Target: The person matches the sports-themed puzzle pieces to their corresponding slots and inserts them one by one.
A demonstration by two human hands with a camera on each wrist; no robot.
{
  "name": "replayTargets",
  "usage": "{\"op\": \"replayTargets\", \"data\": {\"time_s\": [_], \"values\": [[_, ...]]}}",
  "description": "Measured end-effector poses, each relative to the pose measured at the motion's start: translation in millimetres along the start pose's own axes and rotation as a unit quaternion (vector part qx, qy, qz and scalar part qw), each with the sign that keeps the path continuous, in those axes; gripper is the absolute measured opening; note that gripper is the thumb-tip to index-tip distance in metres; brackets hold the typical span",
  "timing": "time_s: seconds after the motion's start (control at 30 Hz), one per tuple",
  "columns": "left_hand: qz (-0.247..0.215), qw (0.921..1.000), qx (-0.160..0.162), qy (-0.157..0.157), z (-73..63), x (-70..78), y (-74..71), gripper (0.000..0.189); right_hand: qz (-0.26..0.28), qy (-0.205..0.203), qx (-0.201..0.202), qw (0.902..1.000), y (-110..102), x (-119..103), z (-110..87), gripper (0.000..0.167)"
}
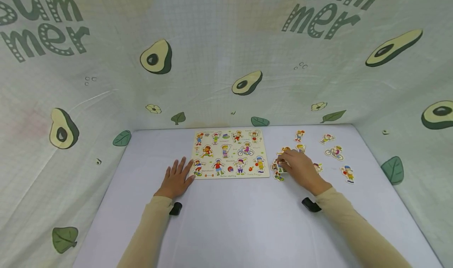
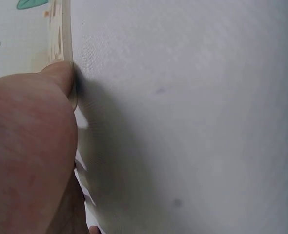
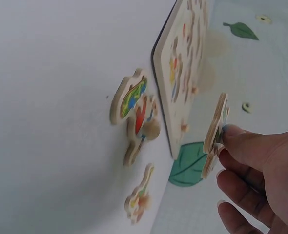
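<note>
A flat wooden puzzle board [image 1: 266, 175] with printed sporting figures lies toward the back of the white table. My left hand [image 1: 175, 180] rests flat beside it, fingers spread, thumb at the board's left edge; the left wrist view shows the thumb [image 2: 61, 75] touching that edge. To the right of the board, my right hand [image 1: 302, 171] pinches a wooden puzzle piece [image 3: 215, 126] between thumb and fingers, raised off the table. Its picture is turned away. Under that hand lies a skateboarder piece [image 3: 133, 97] with a round knob.
Several loose figure pieces lie to the right, among them a cyclist [image 1: 334, 153], a ball player [image 1: 348, 174] and a basketball figure [image 1: 299, 135]. A cloth [image 1: 205, 98] printed with avocados hangs behind the table. Black wrist devices [image 1: 311, 204] show beneath both forearms.
</note>
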State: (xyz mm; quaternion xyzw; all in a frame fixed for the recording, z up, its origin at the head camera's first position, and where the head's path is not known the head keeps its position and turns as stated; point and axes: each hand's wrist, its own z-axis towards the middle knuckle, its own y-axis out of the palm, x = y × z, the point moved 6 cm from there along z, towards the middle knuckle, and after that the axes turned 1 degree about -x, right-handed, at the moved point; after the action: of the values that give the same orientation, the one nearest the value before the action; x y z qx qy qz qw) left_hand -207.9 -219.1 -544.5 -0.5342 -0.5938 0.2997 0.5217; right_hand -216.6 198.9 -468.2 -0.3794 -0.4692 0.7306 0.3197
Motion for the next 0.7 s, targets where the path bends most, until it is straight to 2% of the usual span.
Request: {"op": "replayTargets", "data": {"time_s": [0.37, 0.7], "values": [[-0.001, 1.0, -0.003, -0.003, -3.4, 5.7, -2.9, 0.068, 0.025, -0.045, 0.014, 0.9986, 16, -40, 28.4, 0.014], [-0.001, 1.0, 0.0, -0.005, -6.3, 7.1, -5.1, 0.067, 0.037, -0.065, -0.008, 0.9972, 36, -68, 45.6, 0.011]]}}
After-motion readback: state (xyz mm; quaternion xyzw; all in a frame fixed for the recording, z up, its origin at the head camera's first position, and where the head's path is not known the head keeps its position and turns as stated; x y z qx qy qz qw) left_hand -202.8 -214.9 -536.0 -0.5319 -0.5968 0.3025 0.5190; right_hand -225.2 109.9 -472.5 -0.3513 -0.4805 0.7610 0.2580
